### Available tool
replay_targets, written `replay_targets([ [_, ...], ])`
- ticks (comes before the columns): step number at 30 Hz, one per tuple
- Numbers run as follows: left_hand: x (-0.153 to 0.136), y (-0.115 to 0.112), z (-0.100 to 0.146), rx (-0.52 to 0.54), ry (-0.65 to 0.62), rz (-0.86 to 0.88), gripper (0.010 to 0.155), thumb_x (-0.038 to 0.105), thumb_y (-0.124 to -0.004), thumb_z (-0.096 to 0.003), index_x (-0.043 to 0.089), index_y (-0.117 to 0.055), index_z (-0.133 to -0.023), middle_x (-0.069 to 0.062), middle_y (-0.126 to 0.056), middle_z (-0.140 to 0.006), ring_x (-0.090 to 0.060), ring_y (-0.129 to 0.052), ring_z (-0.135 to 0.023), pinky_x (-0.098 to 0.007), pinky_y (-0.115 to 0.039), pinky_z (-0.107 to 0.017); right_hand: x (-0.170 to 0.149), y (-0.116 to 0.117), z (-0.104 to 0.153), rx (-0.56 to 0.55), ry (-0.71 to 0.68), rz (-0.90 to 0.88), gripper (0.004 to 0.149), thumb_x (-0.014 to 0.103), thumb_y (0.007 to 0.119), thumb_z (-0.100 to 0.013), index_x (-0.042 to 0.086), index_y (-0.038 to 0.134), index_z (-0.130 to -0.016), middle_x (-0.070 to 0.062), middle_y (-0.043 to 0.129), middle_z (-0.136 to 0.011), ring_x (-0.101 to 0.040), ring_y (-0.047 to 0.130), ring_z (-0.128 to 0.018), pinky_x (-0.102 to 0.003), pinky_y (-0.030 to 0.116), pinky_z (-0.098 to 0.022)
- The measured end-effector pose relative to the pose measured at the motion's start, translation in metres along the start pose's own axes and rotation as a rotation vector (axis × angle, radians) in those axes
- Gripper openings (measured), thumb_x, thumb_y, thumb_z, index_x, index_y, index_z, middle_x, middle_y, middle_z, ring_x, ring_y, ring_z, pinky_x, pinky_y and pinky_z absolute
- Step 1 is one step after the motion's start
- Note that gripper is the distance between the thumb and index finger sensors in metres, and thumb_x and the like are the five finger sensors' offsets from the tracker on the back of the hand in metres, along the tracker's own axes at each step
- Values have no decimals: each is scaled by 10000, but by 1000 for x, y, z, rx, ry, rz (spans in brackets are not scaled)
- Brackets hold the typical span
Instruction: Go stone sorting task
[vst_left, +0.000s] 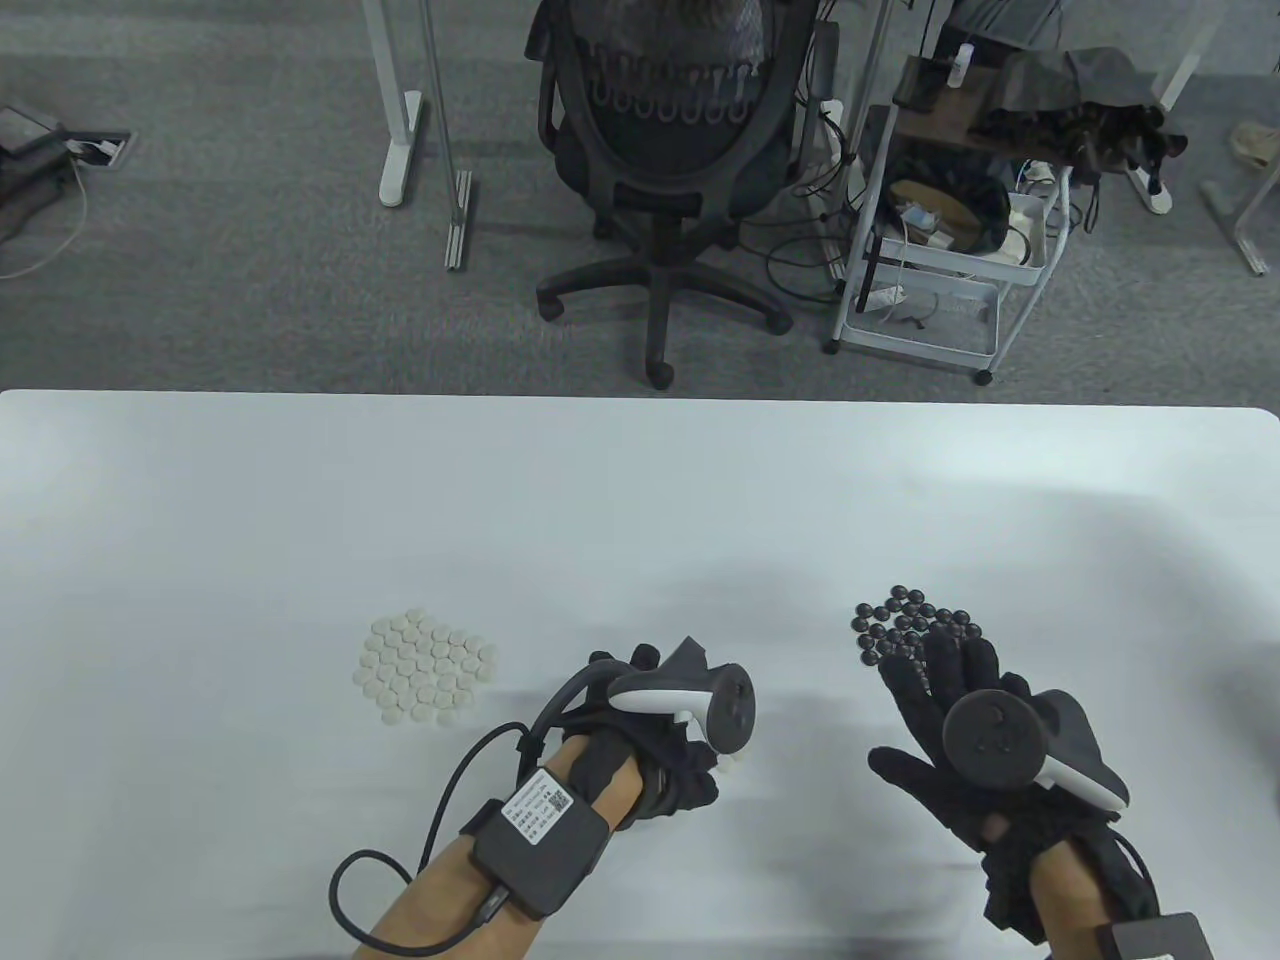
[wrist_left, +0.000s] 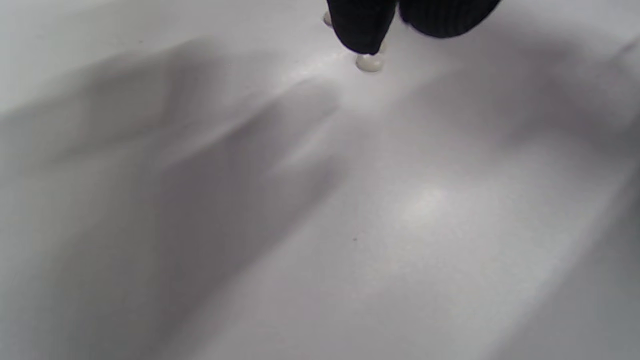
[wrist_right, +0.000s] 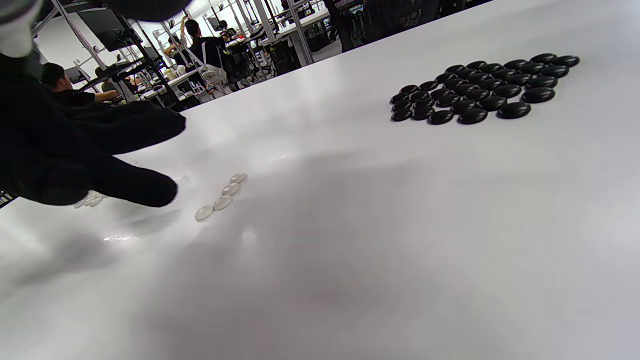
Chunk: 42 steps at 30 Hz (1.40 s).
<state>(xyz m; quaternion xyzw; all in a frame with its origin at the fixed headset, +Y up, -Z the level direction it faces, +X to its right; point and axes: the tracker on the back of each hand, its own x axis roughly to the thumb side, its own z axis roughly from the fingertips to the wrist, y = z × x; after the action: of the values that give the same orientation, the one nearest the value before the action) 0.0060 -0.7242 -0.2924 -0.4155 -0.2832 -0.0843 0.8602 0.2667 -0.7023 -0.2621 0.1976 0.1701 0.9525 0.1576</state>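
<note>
Though beyond table (vst_left: 300, 480): office chair (vst_left: 655, 150)

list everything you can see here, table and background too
white stones: one packed cluster, too many to count surely, white, table left of centre
loose white stones: about four in a short row, white, by the left hand
black stones: one cluster, black, table right
table: one, white
office chair: one, black, behind the table
wire cart: one, white, right of the chair
left hand: black glove, fingers curled over the loose white stones
right hand: black glove, fingers straight, at the black stones
</note>
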Motion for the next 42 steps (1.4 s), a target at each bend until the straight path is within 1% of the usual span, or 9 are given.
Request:
replay_targets([
  [4,10,-8,-14,-16,-12,-36,636,466,-505,-604,287,-322,-1186,-339,148,-1080,-618,139,-890,-845,-35,-548,0,0,0,1,3,-3,843,549,537,-549,106,114,-1127,-339,-90,-1050,-590,-116,-865,-803,52,-546],
  [8,6,-18,-20,-31,11,-58,648,463,-492,-602,284,-256,-1178,-343,172,-1068,-621,161,-879,-848,-28,-545,0,-1,1,4,0,-6,843,548,538,-549,105,113,-1127,-339,-90,-1049,-590,-116,-864,-804,51,-546],
  [10,1,-27,-15,-28,21,-84,651,457,-487,-607,283,-210,-1169,-347,180,-1065,-620,167,-875,-847,-27,-547,0,-2,2,-3,-3,-7,845,548,538,-550,104,112,-1128,-339,-91,-1049,-590,-117,-864,-803,51,-546],
  [13,-16,-39,2,-31,54,-100,643,451,-491,-609,274,-241,-1174,-346,165,-1076,-619,160,-881,-846,-31,-549,1,-3,3,-10,-7,-8,844,547,540,-550,104,114,-1128,-339,-90,-1050,-590,-116,-865,-804,51,-546],
  [15,-35,-50,17,-45,96,-80,639,450,-496,-610,266,-266,-1176,-350,147,-1084,-622,141,-885,-845,-33,-548,0,-3,2,-8,-4,-8,843,547,541,-550,105,114,-1127,-338,-90,-1050,-590,-116,-865,-804,52,-546],
  [22,-135,-100,80,-59,298,128,602,432,-526,-621,261,-364,-1175,-348,106,-1102,-622,122,-894,-843,-43,-551,1,-2,2,-1,4,1,843,547,541,-550,105,113,-1127,-339,-90,-1049,-591,-116,-864,-804,52,-546],
  [28,-186,-130,107,-38,408,286,608,424,-518,-619,267,-336,-1178,-343,144,-1085,-619,141,-888,-844,-21,-547,1,-2,1,0,8,4,845,547,542,-551,103,112,-1128,-340,-91,-1049,-591,-115,-864,-804,52,-546],
  [34,-205,-134,107,-10,441,347,625,422,-493,-605,280,-277,-1174,-339,179,-1069,-612,175,-882,-842,-3,-548,1,-1,1,5,9,7,843,547,541,-552,105,112,-1127,-339,-89,-1049,-591,-115,-864,-804,54,-546],
  [42,-213,-124,97,-8,469,351,630,424,-485,-598,289,-255,-1169,-332,193,-1065,-606,190,-879,-841,11,-547,1,-1,1,4,14,5,846,547,542,-552,102,110,-1127,-340,-91,-1048,-592,-115,-863,-804,54,-546],
])
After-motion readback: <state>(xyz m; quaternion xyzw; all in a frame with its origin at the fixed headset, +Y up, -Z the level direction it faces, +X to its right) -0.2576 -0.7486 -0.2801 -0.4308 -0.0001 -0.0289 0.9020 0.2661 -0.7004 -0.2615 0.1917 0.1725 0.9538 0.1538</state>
